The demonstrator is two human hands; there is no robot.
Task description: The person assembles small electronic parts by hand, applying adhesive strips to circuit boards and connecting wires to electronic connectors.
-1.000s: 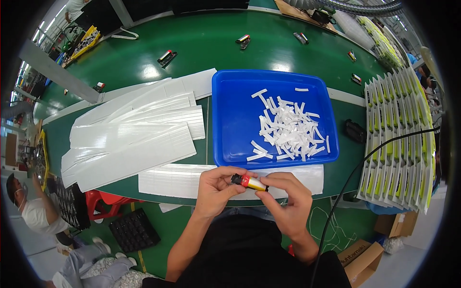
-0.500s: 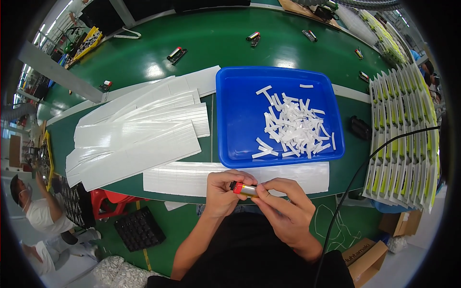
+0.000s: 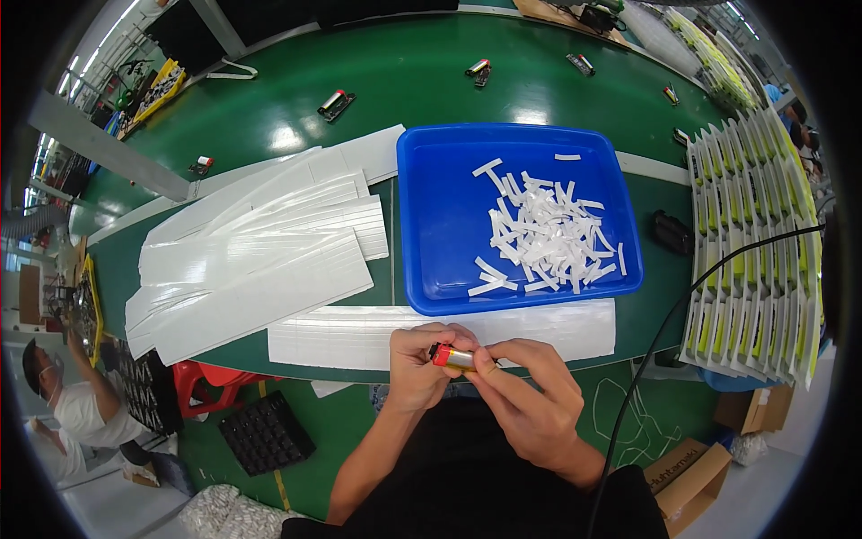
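Just in front of the bench edge, both my hands are closed on one small cylindrical battery (image 3: 460,359), silver with a red band and a black end. My left hand (image 3: 418,368) pinches it at the red and black end. At the silver end, the thumb and fingertips of my right hand (image 3: 534,395) press on it and hide part of that end. A long white adhesive strip sheet (image 3: 359,337) lies on the bench just beyond my hands. Behind it, a blue tray (image 3: 440,287) holds a loose heap of short white strips (image 3: 548,229).
White strip sheets (image 3: 260,260) overlap at the left. Farther back, several similar batteries with black boards (image 3: 337,105) lie spaced along the green surface (image 3: 404,72). Stacked white-and-green trays (image 3: 750,260) stand right, with a black cable (image 3: 664,323) before them. A person (image 3: 85,395) works at left.
The battery has turned slightly between my fingers, its silver end dipping toward me. Both hands keep their grip. The whole view has shifted a little, and the person at left has moved.
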